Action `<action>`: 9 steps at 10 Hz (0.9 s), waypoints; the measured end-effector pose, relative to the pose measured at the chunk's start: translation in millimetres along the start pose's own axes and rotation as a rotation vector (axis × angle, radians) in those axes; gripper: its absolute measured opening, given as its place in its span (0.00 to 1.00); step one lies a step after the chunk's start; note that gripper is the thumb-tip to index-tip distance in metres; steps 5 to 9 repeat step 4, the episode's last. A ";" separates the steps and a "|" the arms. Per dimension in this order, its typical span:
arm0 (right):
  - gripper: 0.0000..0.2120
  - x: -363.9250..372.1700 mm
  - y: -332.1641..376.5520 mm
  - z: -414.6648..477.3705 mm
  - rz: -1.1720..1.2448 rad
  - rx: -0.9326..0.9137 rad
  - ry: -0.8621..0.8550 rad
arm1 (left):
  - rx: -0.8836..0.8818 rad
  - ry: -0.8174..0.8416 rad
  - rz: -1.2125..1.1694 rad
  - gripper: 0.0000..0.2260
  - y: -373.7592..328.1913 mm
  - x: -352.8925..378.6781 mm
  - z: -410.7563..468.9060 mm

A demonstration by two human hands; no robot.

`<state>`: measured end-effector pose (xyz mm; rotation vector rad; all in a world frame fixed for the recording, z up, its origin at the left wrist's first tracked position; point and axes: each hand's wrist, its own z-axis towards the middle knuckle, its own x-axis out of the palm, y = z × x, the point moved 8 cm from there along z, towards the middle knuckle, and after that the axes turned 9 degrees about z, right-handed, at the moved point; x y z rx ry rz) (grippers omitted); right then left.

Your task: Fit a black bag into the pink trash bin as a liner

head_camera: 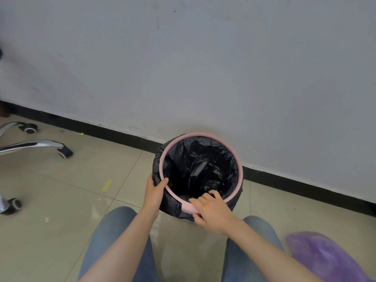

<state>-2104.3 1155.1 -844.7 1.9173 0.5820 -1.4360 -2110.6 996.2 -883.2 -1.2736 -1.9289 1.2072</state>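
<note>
- Pink trash bin (203,135) stands on the tiled floor (61,200), close to the wall (203,58) and its black baseboard (305,186), just ahead of the person's knees.
- Black bag (195,169) already sits inside the bin; its mouth is folded outward over the top and hangs down the outer wall, hiding most of the pink body.
- Pink ring (162,159) lies on the folded film around the opening, apparently to clamp the liner in place.
- Left hand (155,192) curls around the near-left side, thumb on the ring and fingers on the draped film, probably to steady the bin.
- Right hand (211,210) grips the near edge, fingers hooked over the ring into the opening and thumb below, likely pressing the ring down.
- Liner film is glossy, thin and heavily creased; it bunches loosely inside, so the bottom cannot be seen.
- Judgement: fitting appears nearly complete, with only seating and smoothing left.
- Purple bag (323,259) lies on the floor at the right; chair base (38,144) stands well apart at the left.
</note>
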 end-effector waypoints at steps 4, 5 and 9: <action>0.37 -48.1 -20.1 14.7 0.157 0.199 -0.033 | 0.512 -0.168 0.904 0.29 -34.7 15.9 -20.7; 0.37 -48.1 -20.1 14.7 0.157 0.199 -0.033 | 0.512 -0.168 0.904 0.29 -34.7 15.9 -20.7; 0.37 -48.1 -20.1 14.7 0.157 0.199 -0.033 | 0.512 -0.168 0.904 0.29 -34.7 15.9 -20.7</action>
